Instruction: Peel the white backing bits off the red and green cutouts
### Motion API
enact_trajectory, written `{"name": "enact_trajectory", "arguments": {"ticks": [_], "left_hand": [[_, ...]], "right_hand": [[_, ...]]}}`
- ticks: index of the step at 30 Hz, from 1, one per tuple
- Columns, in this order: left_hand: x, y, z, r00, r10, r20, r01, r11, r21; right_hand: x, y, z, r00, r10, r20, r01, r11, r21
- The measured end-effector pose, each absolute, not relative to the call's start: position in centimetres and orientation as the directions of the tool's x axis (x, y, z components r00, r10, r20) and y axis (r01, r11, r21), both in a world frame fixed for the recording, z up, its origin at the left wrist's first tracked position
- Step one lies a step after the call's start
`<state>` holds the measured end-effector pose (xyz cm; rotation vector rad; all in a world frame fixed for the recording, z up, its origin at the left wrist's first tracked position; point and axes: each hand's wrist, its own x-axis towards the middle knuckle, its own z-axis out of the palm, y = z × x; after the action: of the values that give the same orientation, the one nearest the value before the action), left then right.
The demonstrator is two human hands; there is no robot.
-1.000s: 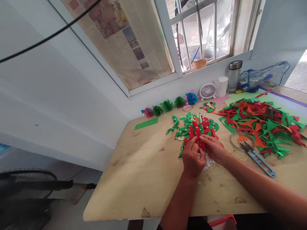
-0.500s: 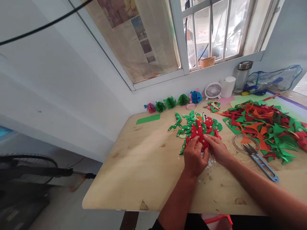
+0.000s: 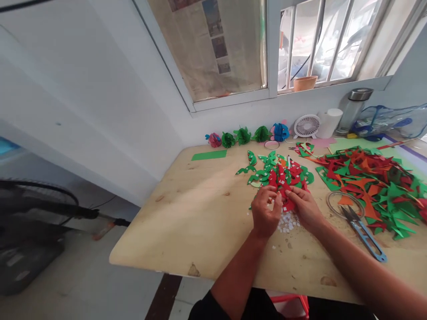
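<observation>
My right hand [image 3: 305, 208] pinches a red paper cutout [image 3: 288, 205] that carries small white squares. Close to its left side is my left hand [image 3: 266, 213], fingers curled and thumb near the index finger; whatever may be between those tips is too small to make out. Beneath and beyond the hands lie more red paper cutouts [image 3: 295, 173] and green paper cutouts [image 3: 253, 169], many dotted with white squares. Small white paper bits [image 3: 287, 223] are scattered on the wooden table [image 3: 200, 222] between my wrists.
Blue thread snips [image 3: 367, 238] and a clear ring [image 3: 328, 202] lie right of my right hand, beside a heap of paper scraps [image 3: 376, 178]. Along the wall stand folded paper figures [image 3: 243, 136], a small fan [image 3: 307, 126] and a glass bottle [image 3: 355, 109]. A green strip [image 3: 209, 155] lies far left.
My left hand has drawn slightly back from the red cutout, and its fingers have curled. More white bits show between the hands. The camera view has shifted a little.
</observation>
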<state>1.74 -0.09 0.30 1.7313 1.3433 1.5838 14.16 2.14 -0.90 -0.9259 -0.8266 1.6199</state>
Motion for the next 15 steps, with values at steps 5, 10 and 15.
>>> {"name": "enact_trajectory", "arguments": {"ticks": [5, 10, 15], "left_hand": [[1.5, 1.2, 0.1, -0.218, 0.973, 0.074, -0.128, -0.104, 0.986], [1.2, 2.0, -0.3, 0.0, 0.997, -0.073, -0.411, 0.067, 0.909], [-0.1, 2.2, 0.1, 0.195, 0.98, -0.027, -0.508, 0.125, 0.852]], "right_hand": [[14.1, 1.9, -0.6, -0.191, 0.965, -0.182, -0.396, -0.245, -0.885], [13.8, 1.6, 0.1, -0.26, 0.949, -0.179, -0.399, -0.274, -0.875], [14.0, 1.3, 0.5, -0.37, 0.913, -0.174, -0.365, -0.315, -0.876]]}}
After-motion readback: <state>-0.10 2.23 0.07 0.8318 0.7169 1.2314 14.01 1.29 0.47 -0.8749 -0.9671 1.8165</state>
